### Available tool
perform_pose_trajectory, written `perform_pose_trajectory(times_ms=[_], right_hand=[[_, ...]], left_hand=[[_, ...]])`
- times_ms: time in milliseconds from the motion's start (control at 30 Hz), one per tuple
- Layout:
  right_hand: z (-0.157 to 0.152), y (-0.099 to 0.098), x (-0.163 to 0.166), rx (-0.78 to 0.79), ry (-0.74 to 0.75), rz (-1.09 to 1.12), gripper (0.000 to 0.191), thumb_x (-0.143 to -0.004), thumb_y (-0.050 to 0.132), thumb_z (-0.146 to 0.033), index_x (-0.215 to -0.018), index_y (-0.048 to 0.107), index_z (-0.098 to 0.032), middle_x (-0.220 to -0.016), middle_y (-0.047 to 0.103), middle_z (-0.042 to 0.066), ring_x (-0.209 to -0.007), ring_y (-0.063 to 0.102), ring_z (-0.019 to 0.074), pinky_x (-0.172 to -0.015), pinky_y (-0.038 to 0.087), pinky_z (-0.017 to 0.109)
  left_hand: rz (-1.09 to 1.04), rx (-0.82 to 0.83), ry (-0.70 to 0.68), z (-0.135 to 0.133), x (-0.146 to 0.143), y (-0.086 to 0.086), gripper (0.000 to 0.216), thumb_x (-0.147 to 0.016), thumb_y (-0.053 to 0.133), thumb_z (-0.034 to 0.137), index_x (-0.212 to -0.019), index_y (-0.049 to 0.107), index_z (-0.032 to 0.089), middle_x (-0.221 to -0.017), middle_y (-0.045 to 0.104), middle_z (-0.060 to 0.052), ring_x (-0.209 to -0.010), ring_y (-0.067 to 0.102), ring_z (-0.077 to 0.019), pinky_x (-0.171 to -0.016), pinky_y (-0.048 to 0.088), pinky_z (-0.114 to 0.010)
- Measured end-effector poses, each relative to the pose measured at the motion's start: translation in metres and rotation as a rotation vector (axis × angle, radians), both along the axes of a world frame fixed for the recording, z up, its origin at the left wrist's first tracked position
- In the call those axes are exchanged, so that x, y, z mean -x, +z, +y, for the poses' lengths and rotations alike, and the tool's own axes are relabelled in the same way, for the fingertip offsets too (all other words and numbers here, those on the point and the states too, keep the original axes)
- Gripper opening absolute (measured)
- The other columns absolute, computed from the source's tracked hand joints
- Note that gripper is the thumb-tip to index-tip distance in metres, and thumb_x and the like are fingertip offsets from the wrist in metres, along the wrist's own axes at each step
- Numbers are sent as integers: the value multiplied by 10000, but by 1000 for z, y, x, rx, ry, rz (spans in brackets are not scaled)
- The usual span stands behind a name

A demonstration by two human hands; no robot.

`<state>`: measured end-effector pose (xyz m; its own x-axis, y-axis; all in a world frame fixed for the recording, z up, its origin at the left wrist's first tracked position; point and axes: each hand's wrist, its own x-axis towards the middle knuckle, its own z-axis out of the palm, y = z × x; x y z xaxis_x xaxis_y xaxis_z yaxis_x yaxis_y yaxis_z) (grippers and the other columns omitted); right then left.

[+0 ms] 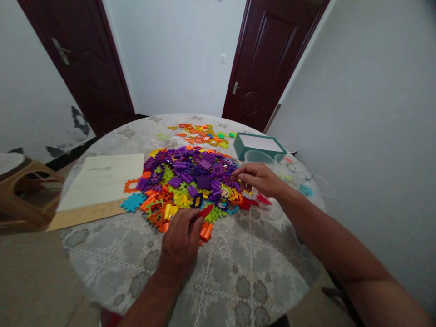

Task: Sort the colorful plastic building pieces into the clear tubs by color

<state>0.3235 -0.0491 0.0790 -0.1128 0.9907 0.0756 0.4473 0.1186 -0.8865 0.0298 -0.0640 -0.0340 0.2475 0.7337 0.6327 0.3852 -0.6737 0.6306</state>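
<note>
A heap of plastic gear building pieces (204,165) in purple, green, orange, yellow, blue and red lies on the table. At its near edge, my left hand (180,238) is closed, palm down, with a red gear piece (206,211) showing at the thumb and fingertips. Orange tube pieces (206,230) lie just right of that thumb. My right hand (255,177) reaches to the right side of the heap with its fingers curled together. What those fingertips pinch, if anything, cannot be made out. Red pieces (248,203) lie below the right hand.
A round table (218,277) carries a patterned cloth. Behind the heap lies a smaller scatter of orange and yellow pieces (200,134). At right stand a green-sided box (260,143) and a clear plastic container (260,157). A cream sheet (102,177) lies left; a stool (29,190) stands beyond.
</note>
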Motion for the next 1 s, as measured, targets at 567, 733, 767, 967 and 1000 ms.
perform_pose_trajectory(times_ms=[567, 733, 767, 967, 1000], right_hand=[[-70, 67, -47, -303, -177, -696, 203, -987, 657, -273, -1139, 773, -203, -1014, 792, 68, -805, 701, 162, -733, 561, 294], [-137, 21, -4, -340, -338, -633, 202, -1042, 580, -237, -1171, 735, -232, -1040, 776, 73, -889, 727, 190, -789, 583, 315], [-140, 7, 7, -341, -317, -582, 218, -1040, 577, -221, -1203, 721, -239, -1077, 771, 76, -911, 727, 192, -809, 592, 321], [-109, -65, 68, -396, -81, -426, 395, -1029, 554, -192, -1418, 593, -247, -1311, 689, 128, -1175, 675, 244, -989, 600, 416], [-102, -73, 73, -396, -49, -427, 403, -1027, 560, -207, -1427, 587, -250, -1340, 672, 133, -1216, 657, 254, -1008, 594, 426]], left_hand=[[123, -61, -12, -3, -9, 5, 143, -1021, 600, 296, -1107, 668, 204, -1025, 732, -68, -960, 716, -219, -866, 593, -343], [128, -21, -58, -4, -12, 3, 113, -1011, 606, 248, -1088, 671, 198, -998, 729, -57, -927, 712, -202, -852, 591, -324], [132, -13, -73, -5, -13, 2, 107, -1009, 607, 237, -1086, 669, 199, -992, 728, -52, -915, 711, -195, -843, 591, -316], [173, -5, -137, -3, -14, -2, 116, -1022, 589, 244, -1117, 651, 219, -1009, 727, -50, -922, 711, -197, -853, 591, -318], [177, -14, -144, -2, -13, -3, 122, -1024, 590, 253, -1126, 648, 221, -1016, 727, -55, -931, 712, -202, -862, 592, -326]])
